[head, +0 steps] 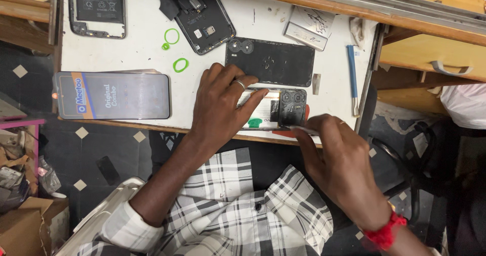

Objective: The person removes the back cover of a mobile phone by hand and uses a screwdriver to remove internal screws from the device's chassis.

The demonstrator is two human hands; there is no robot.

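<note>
At the near edge of the white worktable [142,48], the left hand [223,106] pressed flat, fingers spread, on an opened phone [276,110], while the right hand [339,157] pinched a thin metal tool [302,130] at its lower edge. The phone looked light, stiff and fragile, best steadied by its frame; its dark camera block and battery lay exposed.

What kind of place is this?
Probably a phone repair bench. An opened phone lies under the left hand, its back cover is off, and the right hand holds a thin tool.
</note>
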